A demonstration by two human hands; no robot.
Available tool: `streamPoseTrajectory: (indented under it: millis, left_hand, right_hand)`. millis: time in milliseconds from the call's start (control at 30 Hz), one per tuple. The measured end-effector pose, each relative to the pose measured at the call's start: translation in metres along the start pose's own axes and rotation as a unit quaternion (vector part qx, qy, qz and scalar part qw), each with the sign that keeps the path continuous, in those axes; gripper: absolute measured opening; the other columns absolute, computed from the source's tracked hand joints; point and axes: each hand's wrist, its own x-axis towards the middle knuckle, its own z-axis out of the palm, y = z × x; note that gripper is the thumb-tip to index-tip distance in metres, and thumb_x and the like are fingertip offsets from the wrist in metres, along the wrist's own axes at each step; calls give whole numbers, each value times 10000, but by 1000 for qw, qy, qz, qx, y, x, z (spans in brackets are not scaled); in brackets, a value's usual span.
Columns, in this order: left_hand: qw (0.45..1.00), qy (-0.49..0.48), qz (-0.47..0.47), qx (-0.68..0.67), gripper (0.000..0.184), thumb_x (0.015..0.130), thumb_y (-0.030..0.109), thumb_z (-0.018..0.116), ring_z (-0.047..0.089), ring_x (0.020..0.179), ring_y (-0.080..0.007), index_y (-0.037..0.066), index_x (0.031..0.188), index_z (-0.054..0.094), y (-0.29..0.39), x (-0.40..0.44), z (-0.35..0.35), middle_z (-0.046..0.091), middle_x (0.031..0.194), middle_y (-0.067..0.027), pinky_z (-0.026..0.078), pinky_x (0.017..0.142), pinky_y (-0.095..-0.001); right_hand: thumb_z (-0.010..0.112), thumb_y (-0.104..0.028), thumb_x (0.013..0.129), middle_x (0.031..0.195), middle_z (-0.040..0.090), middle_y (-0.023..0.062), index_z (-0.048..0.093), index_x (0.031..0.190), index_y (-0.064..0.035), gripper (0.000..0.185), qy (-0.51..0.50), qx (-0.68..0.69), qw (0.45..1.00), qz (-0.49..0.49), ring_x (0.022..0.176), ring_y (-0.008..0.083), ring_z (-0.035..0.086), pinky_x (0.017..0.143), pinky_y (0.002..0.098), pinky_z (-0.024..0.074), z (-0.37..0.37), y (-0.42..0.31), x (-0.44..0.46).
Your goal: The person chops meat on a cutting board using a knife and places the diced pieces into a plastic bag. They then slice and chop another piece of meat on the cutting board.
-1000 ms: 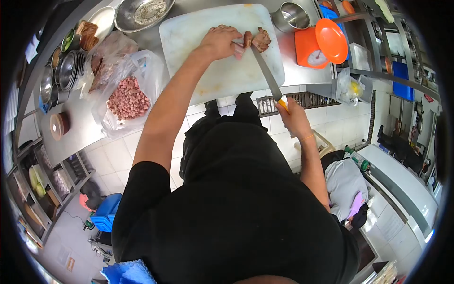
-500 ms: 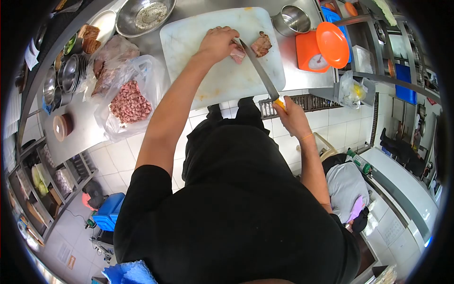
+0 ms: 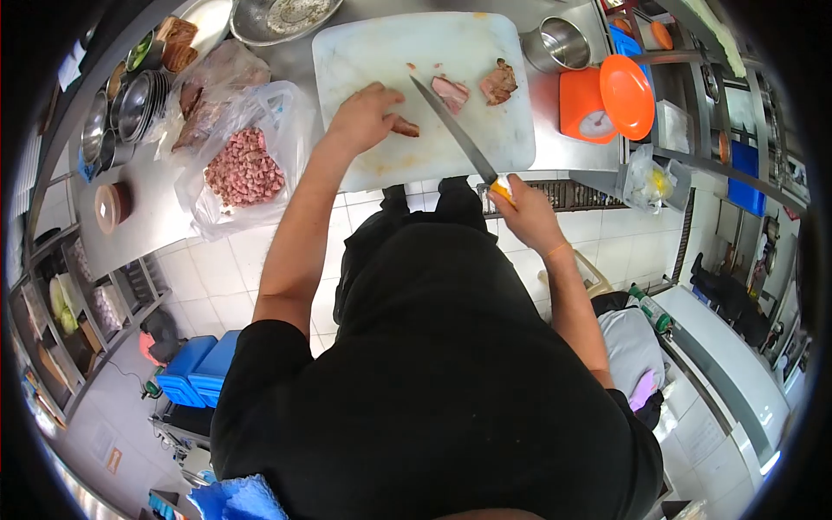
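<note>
A long knife [image 3: 458, 130] with a yellow handle is gripped in my right hand [image 3: 530, 215] near the front right of the white cutting board [image 3: 364, 52]. Its blade slants up and left over the board, tip beyond the meat. My left hand [image 3: 362, 120] is over the board's left part, fingers apart. A thin browned slice of meat [image 3: 405, 126] lies at its fingertips, touching or nearly so. Right of the blade sits a pinkish piece of meat [image 3: 451, 94], and farther right a larger browned chunk of meat [image 3: 498, 82]. Small scraps dot the board near the knife tip.
Left of the board, a plastic bag [image 3: 290, 121] holds diced pink meat [image 3: 244, 169]. A metal colander [image 3: 251, 22] stands behind. To the right are a steel pot [image 3: 562, 43] and an orange scale [image 3: 581, 104]. A person in grey [image 3: 631, 347] is at lower right.
My left hand has moved left and toward me, away from the larger meat piece; a thin slice now shows by its fingers. The blade has shifted left of the pink piece. The view has shifted slightly.
</note>
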Motion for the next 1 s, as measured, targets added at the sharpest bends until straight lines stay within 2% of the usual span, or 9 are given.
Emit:
streamPoseTrajectory:
  millis: [67,167,267,367,467,500,667,800,1000]
  left_hand:
    - [995,80,-38,47,236,952,197,743,721,1064,-341,94,1165,737,14,-3,-1,734,1098,-128,578,917,-461]
    - [984,28,-171,34,275,908,210,773,717,1049,-347,91,1149,716,33,-17,-5,721,1103,-120,574,918,-484]
    - [984,55,-162,-53,241,900,153,766,707,1060,-357,78,1125,722,33,-33,16,714,1081,-120,571,916,-488]
    - [984,134,-68,-94,170,905,83,742,705,1045,-362,68,1074,728,31,-32,33,712,1083,-120,571,910,-492]
    - [982,183,6,-47,152,916,49,739,715,984,-356,70,1064,713,28,-27,37,715,1069,-114,585,844,-448]
    - [983,175,-12,-59,149,915,50,740,712,990,-358,69,1060,714,29,-29,35,714,1070,-113,583,850,-451]
    - [984,140,-73,-79,129,916,68,743,700,1021,-367,70,1044,730,27,-31,29,714,1069,-108,573,884,-469]
    - [986,150,-62,-47,114,918,94,746,702,1016,-368,74,1031,749,27,-29,32,723,1055,-107,572,894,-477]
    - [985,140,-92,-43,94,915,92,734,711,1018,-361,72,1000,768,29,-25,33,739,1032,-112,580,890,-472]
  right_hand:
    - [673,-399,1052,869,714,295,567,1082,28,441,-23,-6,1000,10,846,521,689,736,602,517,8,0,5]
    - [684,-373,1050,854,712,284,560,1104,17,413,-13,-16,1000,-14,824,513,689,712,587,525,18,6,5]
    - [705,-343,1041,825,706,267,560,1099,6,382,-20,-42,999,-22,788,503,688,672,576,525,26,11,-3]
    - [715,-320,1037,788,697,251,555,1089,-7,356,0,-40,997,-73,750,493,687,635,573,519,34,12,-10]
    - [720,-309,1035,763,690,246,550,1079,-11,345,7,-29,997,-66,727,490,686,620,577,515,36,6,-11]
    - [720,-278,1034,802,696,271,554,1075,-6,321,-8,-44,998,-40,769,505,690,647,581,524,32,-2,-9]
    - [686,-347,1045,774,702,262,545,1058,-17,359,11,-87,996,-33,720,494,692,621,578,530,27,-29,18]
    - [659,-350,1054,797,724,246,549,1072,-21,347,7,-142,988,-64,744,477,717,650,578,556,29,-50,46]
    - [642,-331,1062,829,737,248,537,1111,-9,342,-50,-192,980,-22,781,469,733,692,569,572,17,-66,58]
